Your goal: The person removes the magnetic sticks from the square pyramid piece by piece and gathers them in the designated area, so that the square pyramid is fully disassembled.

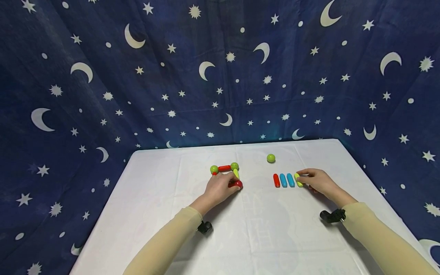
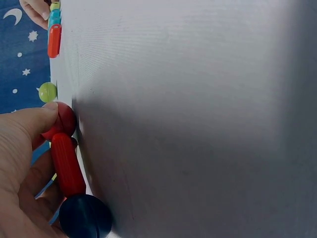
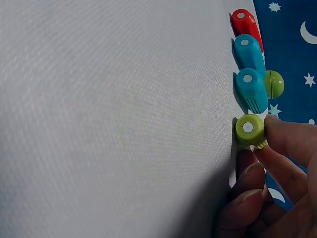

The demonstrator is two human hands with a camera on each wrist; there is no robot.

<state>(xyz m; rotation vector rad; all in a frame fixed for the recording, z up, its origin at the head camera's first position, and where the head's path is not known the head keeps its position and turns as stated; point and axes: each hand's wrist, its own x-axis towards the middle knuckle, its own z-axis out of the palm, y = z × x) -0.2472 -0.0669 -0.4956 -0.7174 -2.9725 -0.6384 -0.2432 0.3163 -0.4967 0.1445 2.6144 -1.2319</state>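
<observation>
White-covered table (image 1: pixel 275 233): the right hand (image 1: pixel 319 181) pinches the lime-green rod (image 3: pixel 249 130), long axis running near to far, right of the blue rods (image 1: pixel 283 180); leftward, the left hand (image 1: pixel 219 187) grips the ball-and-rod frame's (image 1: pixel 224 168) red ball (image 1: pixel 238 184).

Curtain (image 1: pixel 247 72), 12 o'clock: navy with white moons, stars, dots.
Table (image 1: pixel 261 225): plain white.
Loose ball (image 1: pixel 270 158), 1 o'clock: lime green.
Rods (image 1: pixel 283 180), 2 o'clock, left to right: red, blue, blue, yellow-green; near ends white-dotted.
Joined balls (image 1: pixel 234 166), 11 o'clock: two lime, one red, one dark blue.
Bars (image 1: pixel 225 168) between them: red and yellow-green.
Sleeves (image 1: pixel 165 240), 5 and 7 o'clock: cream.
</observation>
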